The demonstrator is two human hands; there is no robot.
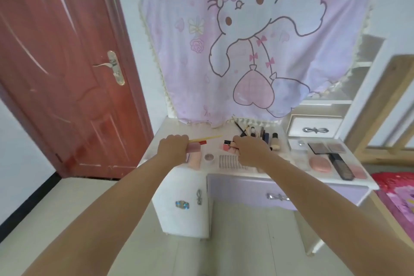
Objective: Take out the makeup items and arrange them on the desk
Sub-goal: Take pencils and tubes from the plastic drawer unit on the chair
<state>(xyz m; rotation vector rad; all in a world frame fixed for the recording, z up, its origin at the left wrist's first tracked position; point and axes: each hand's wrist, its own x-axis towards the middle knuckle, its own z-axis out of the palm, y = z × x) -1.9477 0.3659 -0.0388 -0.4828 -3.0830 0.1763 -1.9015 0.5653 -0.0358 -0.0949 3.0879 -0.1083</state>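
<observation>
Here, both hands work over the white desk [156,141], where most makeup items already lie in rows. The left hand [172,147] has its fingers curled over a small pink translucent box [193,148]; whether it grips or merely rests on it cannot be told. The right hand [251,149] pinches a small dark tube [228,142] at its fingertips [236,141], just above a cluster of pink sponges [228,148]. The tube's long axis runs roughly side to side, its free end pointing away from the fingertips toward the left hand.

Beyond the left fingers, a yellow stick [208,138] lies with its long axis nearly parallel to the desk's back edge. Beyond the right fingertips stand upright bottles and pencils [265,135], close together. Below the right wrist lies a card of false lashes [228,160]; beside it, toward the left hand, a small round jar [209,156].

Risks, as a judgement: the upright bottles sit near the right knuckles, so a sweep of that hand could topple them in a chain. The tube, being round, may roll if laid down crosswise. The left-hand box lies near the desk's left edge and could be nudged off.
</observation>
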